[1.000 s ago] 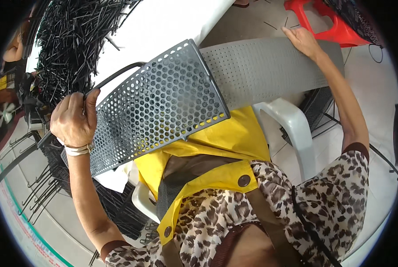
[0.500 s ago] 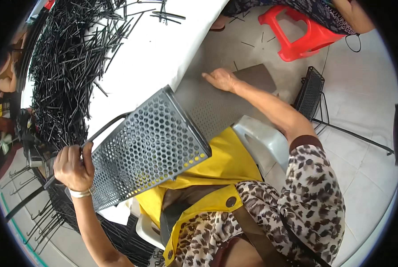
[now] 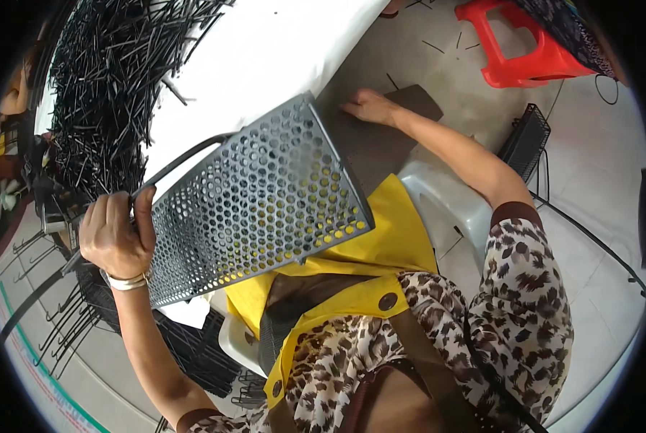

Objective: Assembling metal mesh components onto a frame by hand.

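Note:
My left hand is wrapped round a black curved bar that runs along the upper side of a grey perforated metal rack. The rack is tilted above my lap, full of round holes, with a raised rim at its right end. My right hand reaches out beyond the rack, over a flat grey-brown sheet near the table's edge. Its fingers point left and are partly hidden, so I cannot tell whether it grips anything.
A heap of thin black strips covers the left of the white table. On the floor stand a red stool and a black perforated rack. Black hooked rods are at lower left. A yellow apron covers my lap.
The rack's right end has moved up and to the right in view. My left hand keeps its hold on the bar. My right hand has shifted slightly right and up.

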A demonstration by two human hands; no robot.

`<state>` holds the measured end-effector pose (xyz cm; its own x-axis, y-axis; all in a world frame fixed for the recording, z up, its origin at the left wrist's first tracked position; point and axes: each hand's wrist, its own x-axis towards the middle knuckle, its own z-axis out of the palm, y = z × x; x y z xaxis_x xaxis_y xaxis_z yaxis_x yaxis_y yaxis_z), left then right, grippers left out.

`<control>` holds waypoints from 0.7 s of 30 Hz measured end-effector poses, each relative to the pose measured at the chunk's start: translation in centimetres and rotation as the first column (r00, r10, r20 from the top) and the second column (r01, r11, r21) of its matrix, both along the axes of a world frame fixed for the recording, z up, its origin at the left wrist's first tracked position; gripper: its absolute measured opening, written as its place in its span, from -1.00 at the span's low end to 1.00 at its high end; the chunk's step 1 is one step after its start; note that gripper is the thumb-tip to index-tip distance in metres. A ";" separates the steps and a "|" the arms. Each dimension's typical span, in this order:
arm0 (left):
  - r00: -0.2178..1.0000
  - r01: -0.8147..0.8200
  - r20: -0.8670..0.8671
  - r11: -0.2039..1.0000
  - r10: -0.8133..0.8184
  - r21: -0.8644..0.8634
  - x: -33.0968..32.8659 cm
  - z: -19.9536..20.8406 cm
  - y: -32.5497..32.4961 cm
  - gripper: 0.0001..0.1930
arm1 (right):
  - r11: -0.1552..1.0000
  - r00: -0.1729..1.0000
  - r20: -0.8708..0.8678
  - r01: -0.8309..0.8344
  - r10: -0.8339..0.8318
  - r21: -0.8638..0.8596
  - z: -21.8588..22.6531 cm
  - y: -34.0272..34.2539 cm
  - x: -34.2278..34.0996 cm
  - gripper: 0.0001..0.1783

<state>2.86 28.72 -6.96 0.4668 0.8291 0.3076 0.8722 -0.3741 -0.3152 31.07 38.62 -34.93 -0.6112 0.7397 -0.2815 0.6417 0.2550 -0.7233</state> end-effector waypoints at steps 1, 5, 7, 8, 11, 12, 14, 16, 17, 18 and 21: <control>1.000 -0.001 -0.010 1.000 0.001 0.003 -0.1 -0.1 0.1 -0.73 | 1.000 1.000 0.000 -0.002 0.002 -0.006 0.1 -0.2 -0.6 -0.59; 0.999 -0.015 -0.031 0.999 0.016 0.040 -0.2 -0.3 -0.1 -0.71 | 0.998 1.000 0.029 -0.009 0.011 -0.068 1.7 -0.3 -1.5 -0.61; 0.998 -0.025 -0.048 0.999 0.027 0.041 -0.3 -0.3 -0.2 -0.71 | 0.999 1.000 -0.020 -0.004 0.003 -0.034 3.6 -0.4 -2.1 -0.61; 0.998 -0.029 -0.054 0.999 0.031 0.039 -0.5 -0.3 -0.6 -0.71 | 0.997 0.994 -0.112 -0.026 0.017 -0.073 5.4 -1.0 -3.3 -0.60; 0.999 -0.022 -0.038 0.998 0.024 0.061 -0.4 -0.5 -0.4 -0.72 | 0.993 0.972 -0.235 -0.044 0.018 -0.108 8.1 -1.3 -3.6 -0.60; 0.998 -0.018 -0.062 0.998 0.021 0.057 -0.2 -0.5 -0.3 -0.73 | 0.992 0.961 -0.275 -0.058 0.024 -0.116 8.4 -1.3 -3.3 -0.60; 0.995 -0.009 -0.101 1.000 0.011 0.025 0.2 -0.7 0.1 -0.75 | 0.999 0.964 -0.264 0.043 -0.033 0.033 7.4 -1.1 -2.2 -0.62; 0.997 -0.024 -0.074 0.999 0.026 0.022 0.0 -1.4 -0.2 -0.77 | 0.962 0.935 -0.351 0.141 -0.052 0.234 5.7 -0.9 -1.0 -0.58; 0.993 -0.051 -0.109 0.998 0.055 0.035 -0.6 -1.4 -0.6 -0.76 | 0.980 0.938 -0.334 0.147 -0.095 0.133 7.7 -0.8 -0.4 -0.58; 0.990 -0.044 -0.130 0.999 0.047 0.028 -0.6 -1.2 -0.9 -0.75 | 0.973 0.915 -0.370 0.208 -0.158 0.097 8.1 -0.4 0.4 -0.56; 0.984 -0.038 -0.172 0.999 0.040 0.016 -0.5 -1.4 -0.6 -0.75 | 0.885 0.727 -0.558 0.464 -0.400 -0.030 8.3 0.6 3.9 -0.50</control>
